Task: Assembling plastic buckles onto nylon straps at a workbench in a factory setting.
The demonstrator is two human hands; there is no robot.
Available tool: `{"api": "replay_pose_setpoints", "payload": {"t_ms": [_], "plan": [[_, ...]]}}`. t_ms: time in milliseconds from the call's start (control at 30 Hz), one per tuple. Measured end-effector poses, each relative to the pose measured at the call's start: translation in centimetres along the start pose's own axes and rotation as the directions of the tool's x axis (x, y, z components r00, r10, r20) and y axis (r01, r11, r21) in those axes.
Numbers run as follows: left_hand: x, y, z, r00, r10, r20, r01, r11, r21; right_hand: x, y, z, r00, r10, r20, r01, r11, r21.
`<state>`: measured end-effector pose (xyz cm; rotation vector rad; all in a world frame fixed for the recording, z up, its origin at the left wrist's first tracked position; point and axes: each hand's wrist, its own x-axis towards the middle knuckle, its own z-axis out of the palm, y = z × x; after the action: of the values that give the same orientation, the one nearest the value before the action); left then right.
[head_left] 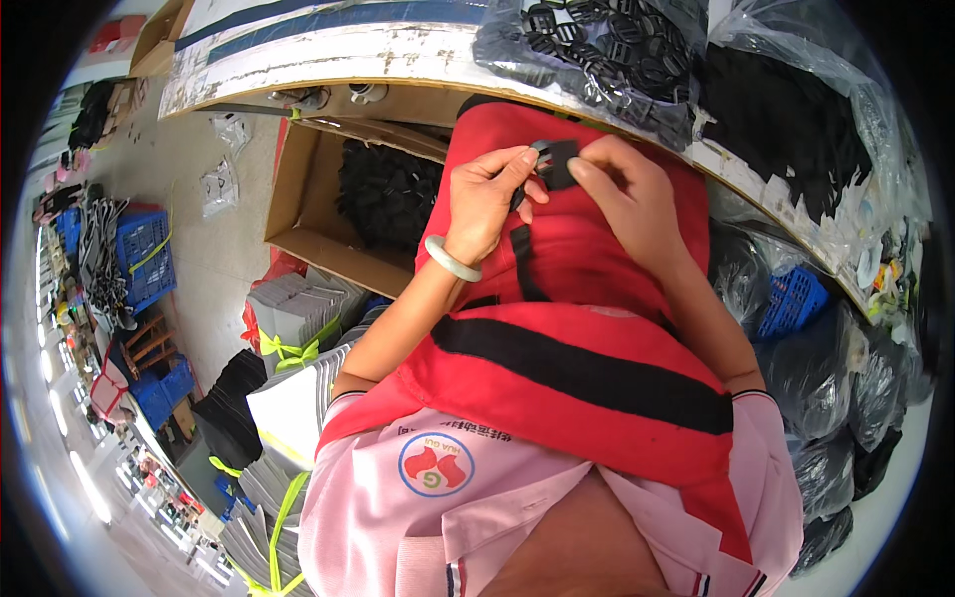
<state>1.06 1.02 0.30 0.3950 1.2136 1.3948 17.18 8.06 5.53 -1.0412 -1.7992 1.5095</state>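
Over the red apron (617, 269) on my lap, both hands meet just short of the table edge. My left hand (482, 194) pinches a small black plastic buckle (542, 156) between thumb and fingers. Against it, my right hand (629, 189) grips a short, wide piece of black webbing (563, 165) between thumb and bent forefinger. The buckle and webbing touch or overlap; whether the webbing runs through the buckle I cannot tell. A narrow black strap (524, 261) hangs over the apron below my left fingers.
On the worn white table (398, 60), a clear bag holds black buckles (622, 45); another holds black fabric pieces (786, 124). Left of my lap stands a cardboard box (338, 261) of black pieces. Grey bundles (308, 303) tied with yellow-green ribbon lie nearby. Plastic bags (806, 368) crowd the right.
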Motion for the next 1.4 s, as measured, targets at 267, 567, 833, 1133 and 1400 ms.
{"api": "replay_pose_setpoints", "payload": {"t_ms": [267, 567, 833, 1133, 1400], "plan": [[-0.3, -0.8, 0.3, 0.988, 0.153, 0.033, -0.156, 0.968, 0.195, 0.0, 3.8, -0.1, 0.885, 0.407, 0.226, -0.427, 0.903, 0.045], [-0.5, -0.2, -0.9, 0.945, 0.267, 0.187, -0.298, 0.941, 0.161, 0.1, 3.8, 0.6, 0.965, 0.251, 0.071, -0.258, 0.879, 0.401], [-2.5, 0.3, -1.2, 0.927, 0.261, 0.27, -0.341, 0.887, 0.312, 0.3, 3.3, -1.0, 0.857, 0.289, 0.426, -0.371, 0.921, 0.121], [-2.7, 0.6, -1.2, 0.862, 0.38, 0.336, -0.495, 0.775, 0.394, 0.2, 3.3, -1.1, 0.786, 0.349, 0.51, -0.517, 0.823, 0.235], [-2.1, 0.0, -1.2, 0.801, 0.516, 0.303, -0.596, 0.641, 0.485, -2.7, 2.3, 1.3, 0.792, 0.415, 0.447, -0.524, 0.838, 0.152]]}}
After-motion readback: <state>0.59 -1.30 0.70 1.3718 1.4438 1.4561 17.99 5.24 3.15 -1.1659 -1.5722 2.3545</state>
